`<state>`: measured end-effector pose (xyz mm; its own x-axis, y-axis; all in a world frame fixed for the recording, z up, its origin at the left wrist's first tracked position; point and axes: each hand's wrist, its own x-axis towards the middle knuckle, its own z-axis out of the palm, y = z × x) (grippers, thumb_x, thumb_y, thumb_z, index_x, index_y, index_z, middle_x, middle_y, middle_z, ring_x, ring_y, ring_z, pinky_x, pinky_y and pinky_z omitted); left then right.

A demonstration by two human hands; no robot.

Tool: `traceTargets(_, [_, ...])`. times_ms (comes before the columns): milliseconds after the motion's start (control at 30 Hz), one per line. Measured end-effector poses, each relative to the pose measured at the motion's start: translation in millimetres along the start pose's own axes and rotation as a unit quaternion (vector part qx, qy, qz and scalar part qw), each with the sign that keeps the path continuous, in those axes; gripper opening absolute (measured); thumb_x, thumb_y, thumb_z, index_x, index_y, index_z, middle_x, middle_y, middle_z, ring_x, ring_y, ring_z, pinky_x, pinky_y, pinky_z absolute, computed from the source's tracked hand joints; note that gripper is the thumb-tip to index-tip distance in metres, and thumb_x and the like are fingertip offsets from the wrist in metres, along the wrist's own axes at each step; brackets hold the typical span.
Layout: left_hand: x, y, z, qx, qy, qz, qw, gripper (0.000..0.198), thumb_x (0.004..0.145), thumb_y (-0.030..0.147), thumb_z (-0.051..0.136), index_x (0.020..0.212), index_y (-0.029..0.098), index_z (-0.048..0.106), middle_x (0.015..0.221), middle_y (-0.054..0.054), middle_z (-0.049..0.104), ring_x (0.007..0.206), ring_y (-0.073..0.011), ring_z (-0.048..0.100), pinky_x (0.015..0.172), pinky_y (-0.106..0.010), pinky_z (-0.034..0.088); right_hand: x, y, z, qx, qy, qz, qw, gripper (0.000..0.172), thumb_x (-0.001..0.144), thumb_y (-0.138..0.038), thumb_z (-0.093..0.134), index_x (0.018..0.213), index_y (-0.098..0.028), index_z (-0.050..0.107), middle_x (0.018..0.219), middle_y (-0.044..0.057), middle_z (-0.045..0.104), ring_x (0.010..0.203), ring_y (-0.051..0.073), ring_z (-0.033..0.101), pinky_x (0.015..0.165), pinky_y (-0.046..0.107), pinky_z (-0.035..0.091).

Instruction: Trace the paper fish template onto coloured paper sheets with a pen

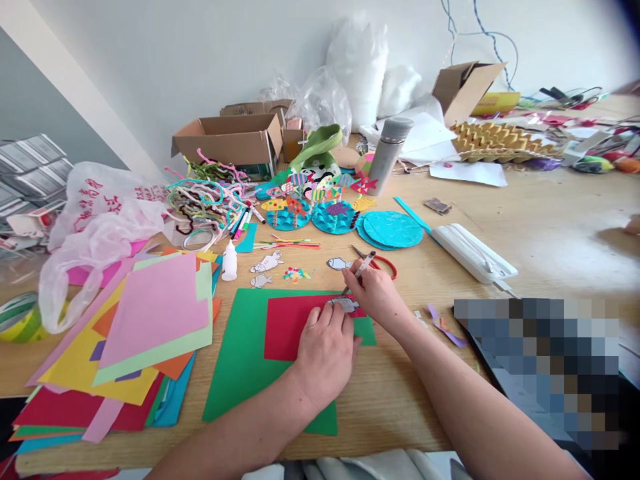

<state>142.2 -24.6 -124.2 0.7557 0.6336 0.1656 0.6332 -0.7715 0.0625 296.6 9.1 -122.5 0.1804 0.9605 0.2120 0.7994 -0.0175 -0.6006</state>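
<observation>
My left hand [325, 350] lies flat on a red paper sheet [287, 327], its fingertips pressing a small grey paper fish template [345, 304] onto it. The red sheet rests on a larger green sheet [240, 360]. My right hand [375, 293] is closed around a pen [363, 265], its tip at the template's edge. Red-handled scissors [383, 263] lie just behind my right hand, beside another paper fish cut-out [339, 263].
A stack of coloured paper [145, 333] fills the left side. A white glue bottle [229, 261], more fish cut-outs [265, 265], turquoise discs with paper fish [393, 229], pipe cleaners [205, 197], markers, a white flat case [473, 252], a grey flask [390, 153] and cardboard boxes sit behind.
</observation>
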Motion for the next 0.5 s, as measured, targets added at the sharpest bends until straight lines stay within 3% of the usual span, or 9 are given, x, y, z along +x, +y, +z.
traceTargets(200, [-1.3, -1.2, 2.6, 0.000, 0.012, 0.003, 1.000, 0.026, 0.091, 0.033, 0.052, 0.106, 0.013, 0.060, 0.129, -0.011, 0.056, 0.110, -0.0267, 0.051, 0.087, -0.042, 0.043, 1.4, -1.1, -3.7, -0.045, -0.002, 0.011, 0.999, 0.025, 0.089, -0.034, 0.036, 0.067, -0.023, 0.034, 0.058, 0.002, 0.053, 0.055, 0.017, 0.053, 0.056, 0.026, 0.031])
traceTargets(500, [0.0, -0.8, 2.2, 0.005, 0.006, -0.001, 1.000, 0.027, 0.091, 0.035, 0.052, 0.106, 0.015, 0.061, 0.128, -0.010, 0.057, 0.110, -0.0266, 0.051, 0.086, -0.042, 0.043, 1.7, -6.9, -10.2, -0.081, -0.024, 0.037, 0.996, 0.023, 0.091, -0.033, 0.036, 0.071, -0.022, 0.041, 0.061, 0.003, 0.057, 0.057, 0.017, 0.054, 0.057, 0.025, 0.031])
